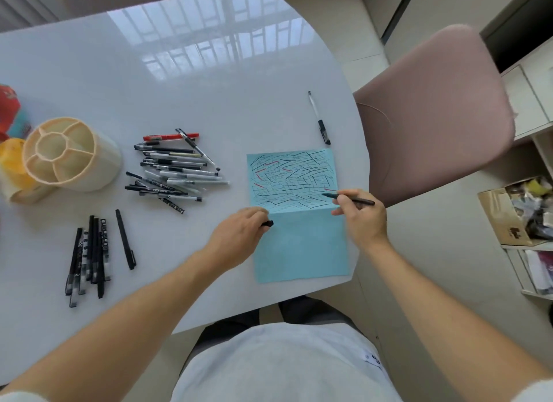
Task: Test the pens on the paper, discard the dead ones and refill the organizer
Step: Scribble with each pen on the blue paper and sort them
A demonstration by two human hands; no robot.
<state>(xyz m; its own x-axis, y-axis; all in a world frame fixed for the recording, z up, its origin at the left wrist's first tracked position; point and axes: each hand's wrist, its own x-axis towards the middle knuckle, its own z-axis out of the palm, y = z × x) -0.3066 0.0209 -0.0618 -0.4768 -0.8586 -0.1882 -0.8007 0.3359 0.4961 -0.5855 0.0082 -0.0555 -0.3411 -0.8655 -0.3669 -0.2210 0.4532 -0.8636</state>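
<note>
A light blue paper lies near the table's right edge, its upper half covered with black and red test strokes. My right hand grips a black pen with the tip touching the paper's scribbled right side. My left hand rests at the paper's left edge, closed on a black pen cap. A loose pile of pens lies mid-table. A row of black pens lies at the front left. The cream round organizer lies tipped at the left, its compartments empty.
A single capped pen lies apart beyond the paper. Red and yellow items sit behind the organizer at the left edge. A pink chair stands right of the table, and shelving with a cardboard box stands further right.
</note>
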